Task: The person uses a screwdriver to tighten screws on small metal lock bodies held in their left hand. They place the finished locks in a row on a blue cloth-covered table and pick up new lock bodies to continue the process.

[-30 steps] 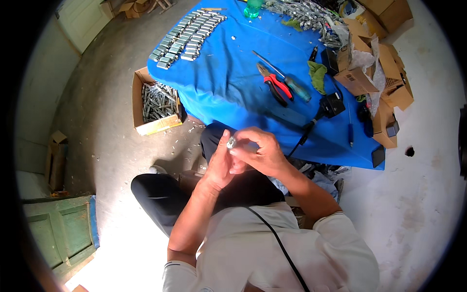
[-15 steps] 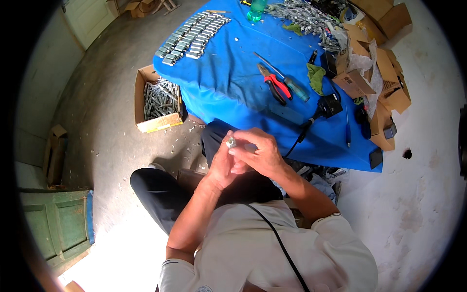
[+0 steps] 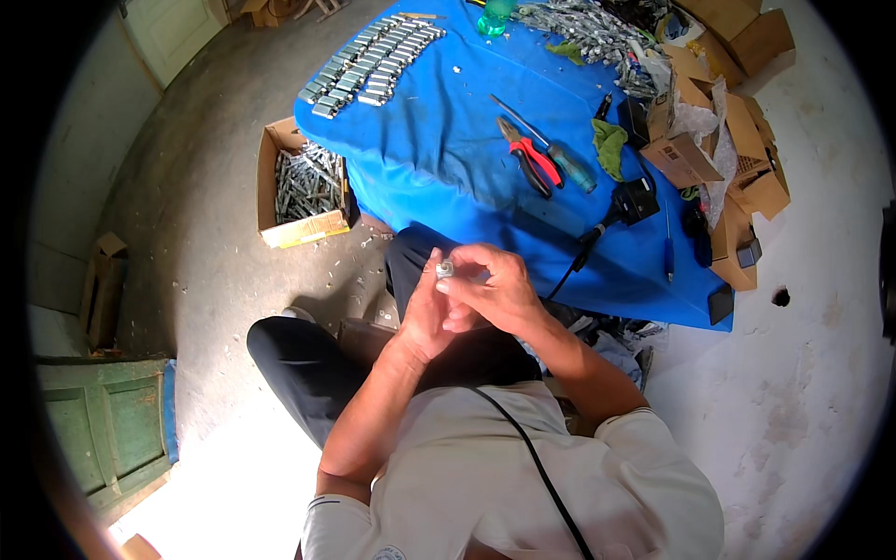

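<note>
My left hand (image 3: 427, 315) and my right hand (image 3: 497, 291) are together above my lap, in front of the table's near edge. Between their fingertips is a small silvery metal part (image 3: 445, 270), its end facing up. The right thumb and forefinger pinch it from the right, while the left fingers close on it from the left. Most of its length is hidden by the fingers. On the blue-covered table (image 3: 439, 149), nearest beyond my hands, lie red-and-black pliers (image 3: 532, 161) and a screwdriver (image 3: 569, 168) with a clear greenish handle.
Rows of silvery metal parts (image 3: 373, 65) cover the table's far left. A cardboard box (image 3: 269, 187) of similar pieces stands on the floor. A metal pile (image 3: 597, 33), green cloth (image 3: 609, 147), black corded device (image 3: 635, 201) and torn cartons (image 3: 681, 159) crowd the right.
The metal part has turned slightly in my fingers, and more of its end shows. Both hands stay in nearly the same place.
</note>
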Tool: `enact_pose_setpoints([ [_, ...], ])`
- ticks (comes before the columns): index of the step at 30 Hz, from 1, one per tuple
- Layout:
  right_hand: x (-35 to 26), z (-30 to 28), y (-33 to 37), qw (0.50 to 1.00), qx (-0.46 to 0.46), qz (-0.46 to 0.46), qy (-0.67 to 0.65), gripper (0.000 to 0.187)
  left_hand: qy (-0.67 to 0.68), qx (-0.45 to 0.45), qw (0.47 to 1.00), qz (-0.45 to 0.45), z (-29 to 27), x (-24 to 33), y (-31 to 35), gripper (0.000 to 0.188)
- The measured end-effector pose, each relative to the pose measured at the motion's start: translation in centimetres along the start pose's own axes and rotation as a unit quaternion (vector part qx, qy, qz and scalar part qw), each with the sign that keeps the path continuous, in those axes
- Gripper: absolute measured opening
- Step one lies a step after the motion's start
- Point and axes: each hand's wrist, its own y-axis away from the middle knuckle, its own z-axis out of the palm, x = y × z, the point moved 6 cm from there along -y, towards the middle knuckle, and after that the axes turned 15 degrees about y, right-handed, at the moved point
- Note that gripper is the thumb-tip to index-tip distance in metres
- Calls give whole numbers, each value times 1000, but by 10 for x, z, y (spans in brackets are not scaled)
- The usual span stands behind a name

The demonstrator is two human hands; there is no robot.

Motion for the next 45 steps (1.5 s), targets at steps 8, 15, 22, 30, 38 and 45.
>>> enact_pose_setpoints([
  [8, -1, 3, 1, 998, -25, 41, -43, 24, 17, -45, 999, -2, -9, 0, -2, 54],
  [15, -14, 0, -2, 999, -28, 5, -26, 25, -2, 14, 1000, 15, -5, 6, -1, 52],
  [22, 16, 4, -11, 983, -55, 39, -169, 22, 23, -25, 999, -12, -14, 10, -6, 54],
  [30, 42, 18, -9, 845, -128, 173, -490, 21, 7, 36, 999, 14, -20, 15, -7, 56],
  [38, 47, 16, -10, 861, -94, 199, -458, 19, 17, -6, 1000, 21, -15, 17, -7, 58],
  [45, 54, 17, -7, 875, -69, 218, -427, 15, -25, 8, 999, 36, -10, 15, -4, 56],
])
